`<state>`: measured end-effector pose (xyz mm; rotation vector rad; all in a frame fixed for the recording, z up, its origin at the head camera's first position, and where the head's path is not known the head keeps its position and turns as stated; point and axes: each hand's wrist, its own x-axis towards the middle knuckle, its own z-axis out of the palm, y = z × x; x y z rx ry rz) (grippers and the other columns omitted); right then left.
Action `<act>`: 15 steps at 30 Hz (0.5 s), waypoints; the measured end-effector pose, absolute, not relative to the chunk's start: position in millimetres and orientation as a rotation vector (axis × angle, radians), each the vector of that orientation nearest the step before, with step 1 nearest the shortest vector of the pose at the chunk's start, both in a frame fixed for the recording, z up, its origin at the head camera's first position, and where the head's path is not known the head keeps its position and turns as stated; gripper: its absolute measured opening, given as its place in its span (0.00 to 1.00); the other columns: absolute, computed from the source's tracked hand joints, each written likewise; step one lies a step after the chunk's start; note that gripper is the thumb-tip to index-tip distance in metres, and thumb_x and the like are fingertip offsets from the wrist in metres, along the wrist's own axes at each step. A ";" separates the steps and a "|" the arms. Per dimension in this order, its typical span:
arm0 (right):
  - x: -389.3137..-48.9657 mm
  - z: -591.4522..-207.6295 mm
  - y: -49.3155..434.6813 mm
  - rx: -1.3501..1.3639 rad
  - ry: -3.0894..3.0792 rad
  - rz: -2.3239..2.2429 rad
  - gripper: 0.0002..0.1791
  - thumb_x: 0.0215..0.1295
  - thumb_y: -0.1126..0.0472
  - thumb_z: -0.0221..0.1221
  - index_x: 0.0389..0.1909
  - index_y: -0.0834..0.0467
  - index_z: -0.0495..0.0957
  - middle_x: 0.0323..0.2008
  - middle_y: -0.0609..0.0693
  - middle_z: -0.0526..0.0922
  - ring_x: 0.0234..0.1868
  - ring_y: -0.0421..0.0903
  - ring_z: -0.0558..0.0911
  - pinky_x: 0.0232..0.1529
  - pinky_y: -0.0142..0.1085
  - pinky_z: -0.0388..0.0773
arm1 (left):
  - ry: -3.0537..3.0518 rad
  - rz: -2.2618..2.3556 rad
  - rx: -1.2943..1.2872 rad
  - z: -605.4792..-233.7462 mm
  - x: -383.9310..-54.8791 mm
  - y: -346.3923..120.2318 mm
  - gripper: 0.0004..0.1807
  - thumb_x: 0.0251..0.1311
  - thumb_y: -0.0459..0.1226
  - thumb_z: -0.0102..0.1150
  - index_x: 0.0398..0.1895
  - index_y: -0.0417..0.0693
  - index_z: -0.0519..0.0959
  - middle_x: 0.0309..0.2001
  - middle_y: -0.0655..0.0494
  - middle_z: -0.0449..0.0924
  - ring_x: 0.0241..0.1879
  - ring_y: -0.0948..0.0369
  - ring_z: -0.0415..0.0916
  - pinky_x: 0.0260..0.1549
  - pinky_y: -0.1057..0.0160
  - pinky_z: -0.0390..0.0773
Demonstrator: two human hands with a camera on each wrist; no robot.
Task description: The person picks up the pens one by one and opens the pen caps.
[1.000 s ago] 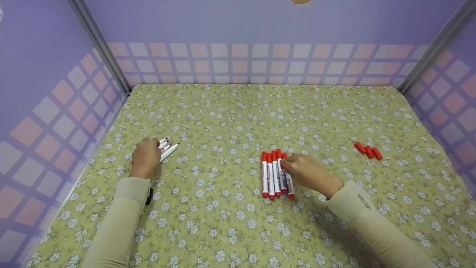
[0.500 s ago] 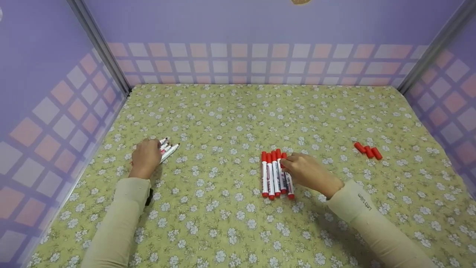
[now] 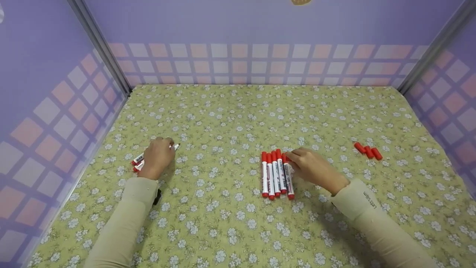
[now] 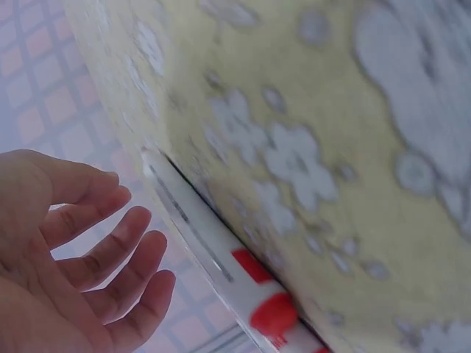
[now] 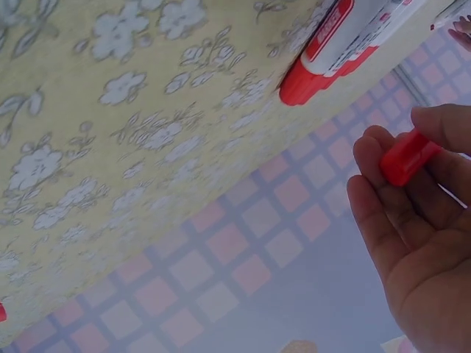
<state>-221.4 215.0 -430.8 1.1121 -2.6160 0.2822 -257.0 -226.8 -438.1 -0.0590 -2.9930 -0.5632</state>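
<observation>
While the right hand [image 3: 312,167] pinches a red cap [image 5: 408,158] between thumb and fingers, the left hand [image 3: 158,154] is well apart from it, over the bare markers [image 3: 139,159] on the left side of the table [image 3: 223,230]. Left fingers bent loosely, thumb close to the index finger; I see nothing gripped in them. One marker's white body and tapered tip [image 3: 176,147] lie just beyond the fingertips, cap off. Two red butt ends poke out behind the hand; can't tell how many markers are under it.

Held cap is in the air, clear of the cloth. Can't see into it from here.

Row of five markers [image 3: 276,178] lies side by side right of centre, labels up, next to the right hand. Red caps cover the far ends of the four on the left; the fifth's far end is partly behind the fingers, red showing there too.

Three loose caps [image 3: 369,152] lie close together on the right side of the table, nothing sticking out of them.

Cloth is floral, yellow-green. Purple walls [image 3: 223,22] with pink and white squares.
</observation>
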 end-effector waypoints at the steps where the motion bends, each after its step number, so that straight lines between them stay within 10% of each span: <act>1: -222.4 -430.8 217.1 1.091 -2.624 0.293 0.13 0.60 0.69 0.63 0.46 0.66 0.82 0.37 0.58 0.85 0.36 0.51 0.85 0.36 0.40 0.83 | -2.999 -0.569 -0.067 -437.8 -257.5 -223.1 0.15 0.66 0.32 0.47 0.49 0.34 0.80 0.44 0.34 0.78 0.40 0.41 0.77 0.30 0.45 0.76; 15: -237.5 -424.9 262.5 0.809 -2.761 0.363 0.11 0.66 0.67 0.58 0.47 0.68 0.79 0.36 0.60 0.78 0.27 0.50 0.81 0.26 0.39 0.79 | -3.070 -0.877 -0.184 -431.6 -256.3 -160.0 0.18 0.68 0.35 0.47 0.57 0.39 0.76 0.44 0.43 0.79 0.23 0.58 0.71 0.21 0.61 0.68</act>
